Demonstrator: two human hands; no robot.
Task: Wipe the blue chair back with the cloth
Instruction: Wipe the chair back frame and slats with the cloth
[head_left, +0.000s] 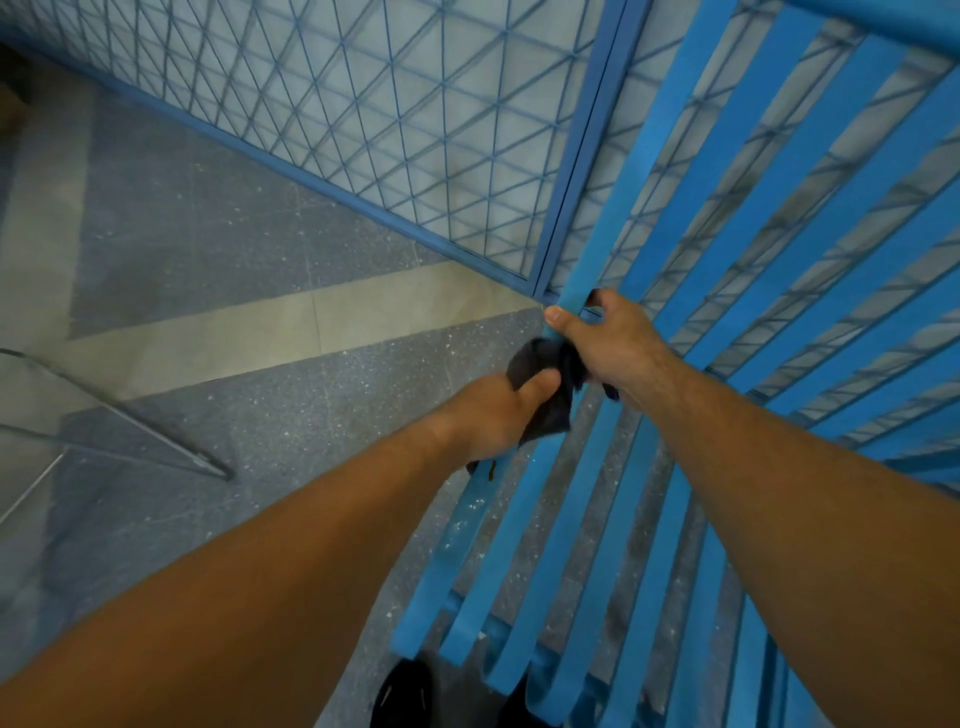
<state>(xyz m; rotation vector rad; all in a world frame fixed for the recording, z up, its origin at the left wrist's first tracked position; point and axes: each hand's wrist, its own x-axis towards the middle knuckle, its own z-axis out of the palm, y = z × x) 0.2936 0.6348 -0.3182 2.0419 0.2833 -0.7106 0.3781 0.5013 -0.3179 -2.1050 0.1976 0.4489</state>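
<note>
1. At the left edge of the frame, low on the grey speckled floor (218, 249), lie thin metal rods (130, 415) that meet at a point; what they belong to cannot be told.
2. A pale band (311, 322) runs across the floor from the left side toward the centre.
3. Across the upper left and upper centre stands a blue wire-mesh panel (389, 104) with a diamond grid, framed by a blue bar along its bottom edge.
4. The left hand (493, 415) sits at the centre of the frame, its forearm coming in from the lower left. Its fingers are closed around the lower part of the dark cloth (545, 384), thumb pressed on top.
5. The cloth is bunched between the two hands, wrapped against the leftmost slat of the blue chair back (753, 208).
6. The right hand (613, 343) is just right of centre, touching the cloth. Its thumb (563, 319) hooks over the left side of the slat and its fingers are curled around the slat and the cloth's upper end.
7. The chair back fills the right half of the frame, its flat blue slats fanning from lower centre to upper right.
8. At the bottom centre a dark shoe (402, 696) shows beneath the slats.
</note>
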